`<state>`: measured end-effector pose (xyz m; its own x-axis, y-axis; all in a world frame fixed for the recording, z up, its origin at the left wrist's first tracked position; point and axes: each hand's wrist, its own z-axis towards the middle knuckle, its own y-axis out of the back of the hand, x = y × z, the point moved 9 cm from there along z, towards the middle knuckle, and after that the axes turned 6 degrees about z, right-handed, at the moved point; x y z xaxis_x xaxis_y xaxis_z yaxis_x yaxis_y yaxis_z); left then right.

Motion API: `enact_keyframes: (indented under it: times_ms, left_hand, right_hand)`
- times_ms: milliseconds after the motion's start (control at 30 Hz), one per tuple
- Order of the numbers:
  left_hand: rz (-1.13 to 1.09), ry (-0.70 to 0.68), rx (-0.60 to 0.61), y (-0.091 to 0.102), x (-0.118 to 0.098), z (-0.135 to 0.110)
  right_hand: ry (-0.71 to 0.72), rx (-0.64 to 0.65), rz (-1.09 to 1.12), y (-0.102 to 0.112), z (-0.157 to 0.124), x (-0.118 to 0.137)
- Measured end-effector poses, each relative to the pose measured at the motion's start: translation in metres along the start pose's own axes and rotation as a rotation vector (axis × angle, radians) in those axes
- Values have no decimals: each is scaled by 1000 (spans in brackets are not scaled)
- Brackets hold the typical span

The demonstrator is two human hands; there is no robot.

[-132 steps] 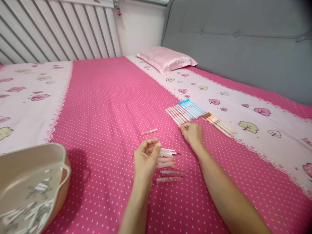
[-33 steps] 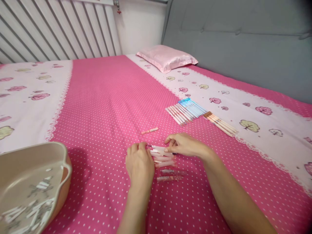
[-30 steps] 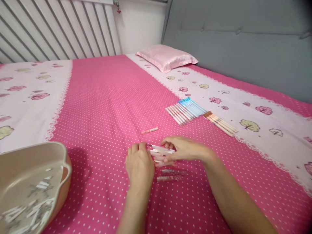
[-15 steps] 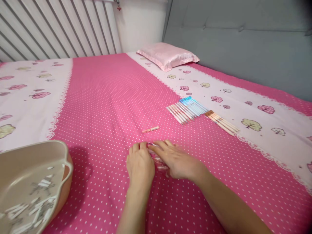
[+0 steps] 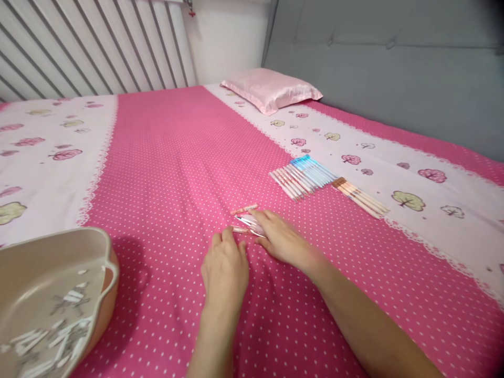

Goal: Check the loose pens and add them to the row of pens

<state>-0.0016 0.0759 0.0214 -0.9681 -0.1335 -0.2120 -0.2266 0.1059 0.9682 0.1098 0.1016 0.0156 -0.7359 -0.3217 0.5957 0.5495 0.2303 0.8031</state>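
Note:
My right hand is closed around a few slim white pen parts, whose dark pointed ends stick out to the left. My left hand is low over the sheet, fingers curled, its fingertips at the end of a pinkish pen piece. That piece runs toward my right fingers, which hide its other end. Just beyond both hands, a short pink patterned pen piece lies alone on the pink dotted bedsheet.
Rows of pink-white pens, blue pens and cream pens with brown ends lie right of centre. A beige basin at left holds small white and grey pieces. A pink pillow rests near the grey headboard.
Both hands were close together over a clear pinkish bundle. Now my right hand is farther forward with pen parts showing in it, and my left hand has parted slightly from it.

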Motion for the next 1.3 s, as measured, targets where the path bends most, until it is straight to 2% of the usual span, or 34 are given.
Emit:
enact_keyframes:
  times_ms: [133, 333, 533, 767, 1000, 1300]
  left_hand:
    - [-62, -43, 88, -14, -6, 4]
    - [-254, -152, 60, -17, -17, 6]
    - [-330, -187, 28, -15, -18, 7]
    - [-386, -211, -37, -15, -19, 10]
    - [-363, -195, -116, -9, -17, 10]
    - [-273, -149, -117, -7, -13, 10]
  right_hand:
    - [-3, -33, 51, 3, 3, -5]
    - [11, -33, 221, 12, 3, -11]
    - [-114, 48, 326, 20, -2, -31]
    - [-277, 48, 247, 26, -6, -57]
    - [-281, 3, 112, 32, -5, -51]
    - [-212, -12, 56, 32, -4, -26]
